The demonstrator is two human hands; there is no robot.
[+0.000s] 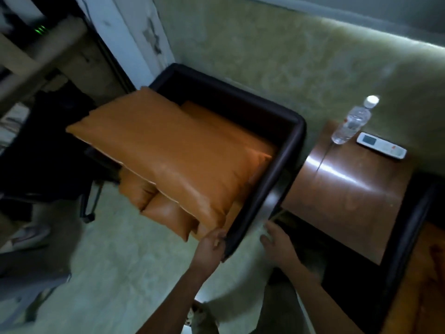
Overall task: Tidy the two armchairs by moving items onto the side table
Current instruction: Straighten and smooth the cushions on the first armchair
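Where the armchair's (284, 131) dark arm ends at its front corner, the left hand (212, 244) wraps it, fingers curled over the rim: grip clenched on the armchair arm. Right hand (277, 239) just beside, in the gap toward the side table; fingers spread, palm down, grip released, though whether it touches the arm is blurred, likely not. Both forearms reach up from the lower edge. Orange cushion (168, 155) lies tilted across the seat. On the glossy brown tabletop (344, 196): clear water bottle (351, 124) upright, white remote (381, 146) just beside it. No writing legible.
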